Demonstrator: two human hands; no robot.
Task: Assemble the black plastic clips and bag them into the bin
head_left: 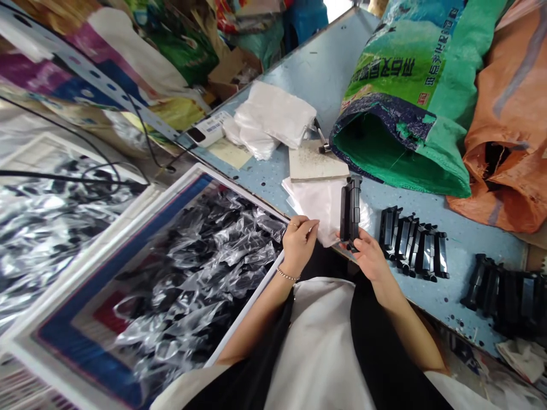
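Note:
My right hand [371,253] grips the lower end of a black plastic part [350,210], long and ridged, held roughly upright above the table's near edge. The fingers of my left hand [299,242] are pinched together beside a stack of clear plastic bags [322,208]. Whether a bag edge is between those fingertips I cannot make out. More black parts [412,242] lie in a row right of my right hand, and another group [508,290] lies farther right.
A white-rimmed crate [243,324] of bagged black parts stands at my left. On the blue table [325,54] are more clear bags [277,114], a beige block [316,162], a green woven sack [448,154] with its mouth towards me, and an orange sack [513,114].

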